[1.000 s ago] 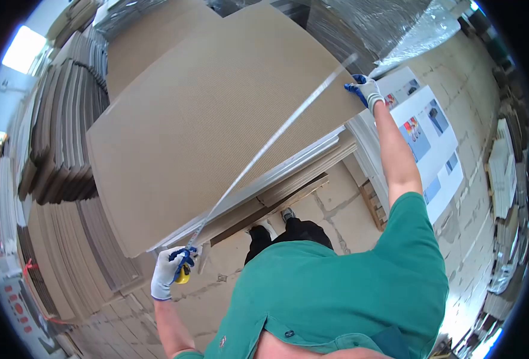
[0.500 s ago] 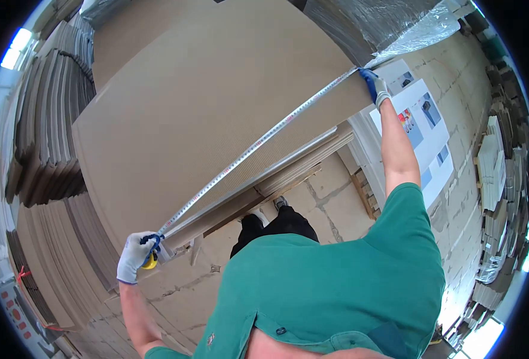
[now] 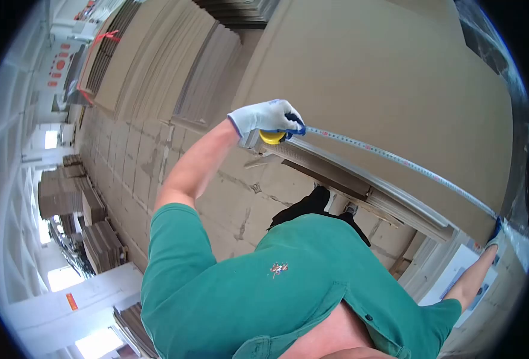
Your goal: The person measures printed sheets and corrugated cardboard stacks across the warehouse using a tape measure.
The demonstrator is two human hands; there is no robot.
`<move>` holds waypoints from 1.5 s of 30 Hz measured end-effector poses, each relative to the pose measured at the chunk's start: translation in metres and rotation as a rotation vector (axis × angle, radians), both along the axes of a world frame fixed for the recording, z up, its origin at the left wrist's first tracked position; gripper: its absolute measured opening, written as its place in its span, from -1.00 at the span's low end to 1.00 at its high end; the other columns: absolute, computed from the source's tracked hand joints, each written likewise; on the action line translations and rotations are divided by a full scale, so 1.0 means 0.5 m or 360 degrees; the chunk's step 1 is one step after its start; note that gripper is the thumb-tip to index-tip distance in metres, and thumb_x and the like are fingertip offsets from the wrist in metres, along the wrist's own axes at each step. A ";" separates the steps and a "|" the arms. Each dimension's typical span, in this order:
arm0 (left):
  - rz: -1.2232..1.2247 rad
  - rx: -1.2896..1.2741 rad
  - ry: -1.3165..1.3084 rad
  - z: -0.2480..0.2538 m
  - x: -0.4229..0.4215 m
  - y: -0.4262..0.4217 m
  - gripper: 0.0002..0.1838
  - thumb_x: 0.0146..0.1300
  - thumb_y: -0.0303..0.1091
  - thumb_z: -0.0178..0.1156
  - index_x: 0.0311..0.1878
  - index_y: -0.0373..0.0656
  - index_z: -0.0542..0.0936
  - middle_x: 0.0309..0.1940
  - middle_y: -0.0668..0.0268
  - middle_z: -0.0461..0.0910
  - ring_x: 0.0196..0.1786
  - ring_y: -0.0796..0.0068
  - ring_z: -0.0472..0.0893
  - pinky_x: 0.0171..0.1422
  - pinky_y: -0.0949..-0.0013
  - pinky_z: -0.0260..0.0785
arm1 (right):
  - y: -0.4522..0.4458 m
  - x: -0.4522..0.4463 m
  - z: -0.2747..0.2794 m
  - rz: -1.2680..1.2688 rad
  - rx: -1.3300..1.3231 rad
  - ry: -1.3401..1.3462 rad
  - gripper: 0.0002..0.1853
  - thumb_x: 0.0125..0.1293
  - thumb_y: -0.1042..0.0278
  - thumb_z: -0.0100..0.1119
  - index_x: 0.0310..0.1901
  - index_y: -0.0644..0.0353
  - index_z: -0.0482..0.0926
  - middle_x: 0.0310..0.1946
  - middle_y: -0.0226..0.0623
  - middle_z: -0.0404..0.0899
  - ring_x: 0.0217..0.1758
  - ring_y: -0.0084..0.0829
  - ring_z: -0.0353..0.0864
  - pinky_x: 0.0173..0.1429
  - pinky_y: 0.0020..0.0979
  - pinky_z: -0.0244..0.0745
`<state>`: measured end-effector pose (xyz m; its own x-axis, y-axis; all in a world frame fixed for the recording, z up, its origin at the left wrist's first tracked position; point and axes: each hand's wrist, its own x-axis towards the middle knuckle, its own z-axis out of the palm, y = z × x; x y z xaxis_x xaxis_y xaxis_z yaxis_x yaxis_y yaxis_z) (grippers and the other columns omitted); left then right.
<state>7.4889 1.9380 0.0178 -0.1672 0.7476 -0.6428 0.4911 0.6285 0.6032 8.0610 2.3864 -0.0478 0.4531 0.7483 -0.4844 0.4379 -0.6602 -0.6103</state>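
Observation:
In a white and blue work glove, my left hand [image 3: 268, 118] is closed around a yellow tape measure [image 3: 272, 137] at the near left corner of a large brown cardboard sheet [image 3: 390, 78]. The pulled-out tape blade [image 3: 390, 155] runs straight across the sheet, close to its near edge. At the far right corner my right hand [image 3: 496, 235], gloved as well, is closed at the blade's end. It is small in view, and its fingertips are partly hidden. The sheet lies on top of a stack of boards [image 3: 390, 194].
Upright cardboard sheets [image 3: 151, 54] stand beyond my left hand, with a red tie at their edge. Printed white boards [image 3: 450, 269] lie by my right arm. Clear plastic film [image 3: 518, 197] hangs at the far right. Cardboard stacks [image 3: 67, 191] stand across the tiled floor.
My view has swung to the left, so the sheet and right hand now appear farther right. Both hands keep hold of the tape measure, its blade still stretched between the two corners.

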 end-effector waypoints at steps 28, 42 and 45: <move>0.0155 -0.0598 0.1279 -0.031 -0.183 -0.065 -0.71 0.12 -0.09 0.20 -0.23 -0.07 0.69 -0.27 0.14 0.65 -0.14 0.18 0.63 -0.02 0.21 0.42 | 0.448 0.474 -0.402 0.0651 0.0022 0.0692 -0.50 0.41 0.14 -0.14 0.30 0.20 0.20 0.20 -0.40 0.25 0.24 -0.47 0.17 0.33 -0.49 0.04; 0.0291 0.0270 0.0277 0.052 -0.090 -0.141 -0.88 0.15 -0.46 0.15 -0.30 -0.25 0.65 -0.59 0.33 0.57 -0.54 0.63 0.48 -0.43 0.46 0.35 | 0.310 0.470 -0.233 0.0726 0.0461 0.0467 -0.55 0.38 0.15 -0.06 0.20 0.22 0.40 0.06 -0.37 0.46 0.10 -0.45 0.39 0.27 -0.48 0.21; 0.0599 0.0130 -0.0373 0.067 0.069 -0.197 -0.80 0.23 -0.43 0.06 -0.21 -0.28 0.65 -0.53 0.33 0.60 -0.53 0.62 0.53 -0.43 0.49 0.39 | 0.167 0.384 -0.183 0.0811 0.0676 0.0708 -0.59 0.36 0.21 -0.03 0.16 0.25 0.43 0.06 -0.36 0.48 0.12 -0.43 0.41 0.30 -0.45 0.19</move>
<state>7.5237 1.8395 0.0514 -0.2940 0.7127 -0.6369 0.0817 0.6827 0.7262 8.2529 2.4700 -0.1391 -0.1633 0.9724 -0.1664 0.2792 -0.1162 -0.9532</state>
